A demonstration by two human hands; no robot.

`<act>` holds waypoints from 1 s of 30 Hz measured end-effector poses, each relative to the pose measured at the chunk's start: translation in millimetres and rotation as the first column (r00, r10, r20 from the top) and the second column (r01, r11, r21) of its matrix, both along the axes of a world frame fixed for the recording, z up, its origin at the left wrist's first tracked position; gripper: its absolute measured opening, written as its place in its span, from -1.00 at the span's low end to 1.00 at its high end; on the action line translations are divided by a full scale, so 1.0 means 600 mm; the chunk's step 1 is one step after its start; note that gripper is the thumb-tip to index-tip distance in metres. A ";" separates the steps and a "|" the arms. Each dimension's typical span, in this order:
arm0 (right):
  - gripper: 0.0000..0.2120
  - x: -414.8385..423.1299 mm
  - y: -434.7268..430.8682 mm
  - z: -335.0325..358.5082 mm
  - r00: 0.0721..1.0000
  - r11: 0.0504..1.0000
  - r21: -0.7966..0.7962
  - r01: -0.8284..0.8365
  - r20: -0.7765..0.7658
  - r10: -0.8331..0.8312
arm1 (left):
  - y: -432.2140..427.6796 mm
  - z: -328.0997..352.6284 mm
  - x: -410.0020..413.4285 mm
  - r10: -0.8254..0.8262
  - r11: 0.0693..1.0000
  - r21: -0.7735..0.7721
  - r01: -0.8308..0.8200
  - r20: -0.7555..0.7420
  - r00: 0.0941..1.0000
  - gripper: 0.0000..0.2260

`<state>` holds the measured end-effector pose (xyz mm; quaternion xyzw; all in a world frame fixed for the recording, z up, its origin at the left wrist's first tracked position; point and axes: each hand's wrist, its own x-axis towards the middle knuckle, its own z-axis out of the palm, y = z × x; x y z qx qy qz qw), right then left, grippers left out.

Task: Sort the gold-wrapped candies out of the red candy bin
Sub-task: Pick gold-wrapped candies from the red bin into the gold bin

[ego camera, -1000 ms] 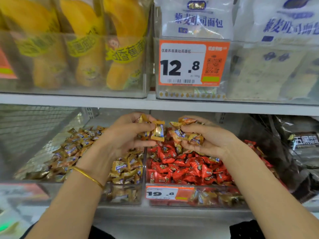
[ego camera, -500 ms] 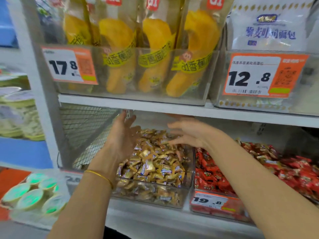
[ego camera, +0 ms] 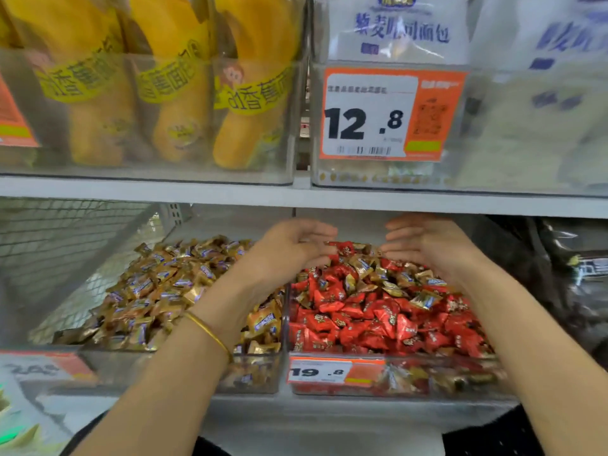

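On the lower shelf (ego camera: 329, 419), two clear hard-plastic bins set close side by side. In the right one, the red candy bin (ego camera: 394, 385): a heap of red candies (ego camera: 378, 317) in shiny, crinkled wrappers, pillow-shaped with pinched ends. Mixed among them, gold-wrapped candies (ego camera: 362, 266), mostly strewn over the top toward the back of the heap, with a few more pressed low against the front wall. On that front wall, an orange-and-white price tag (ego camera: 320, 371) reading 19.8. In the left bin (ego camera: 148, 366): gold and brown foil candies with small blue labels (ego camera: 164, 284), piled high.

Above the back half of the red candy bin, left hand (ego camera: 289, 255) and right hand (ego camera: 427, 248), held apart, palms turned toward each other, fingers loosely curved like two cups. Nothing gripped in either, as far as can be seen. Left fingertips just beside a red candy at the very back; right fingertips hovering just above the gold-wrapped candies. Stray gold pieces lying between the two hands and just below them. A thin gold bracelet (ego camera: 209, 330) round the left wrist, over the left bin.

Overhead, a flat grey shelf board (ego camera: 230, 192) bearing two more clear bins. Yellow banana-shaped packs (ego camera: 171, 103) in glossy film on the left. White bags with blue print (ego camera: 394, 31) on the right, behind a large 12.8 tag (ego camera: 368, 116). Wire mesh (ego camera: 65, 245) at the far left of the lower shelf, dark crinkly bags (ego camera: 575, 284) at the far right.
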<state>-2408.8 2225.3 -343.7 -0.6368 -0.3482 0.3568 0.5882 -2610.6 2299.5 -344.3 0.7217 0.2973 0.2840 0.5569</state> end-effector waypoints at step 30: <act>-0.89 0.089 0.026 -0.069 0.974 0.958 -0.236 -0.163 0.116 0.195 | 0.029 -0.100 0.180 0.041 0.873 0.391 0.291 -0.654 0.755 -0.69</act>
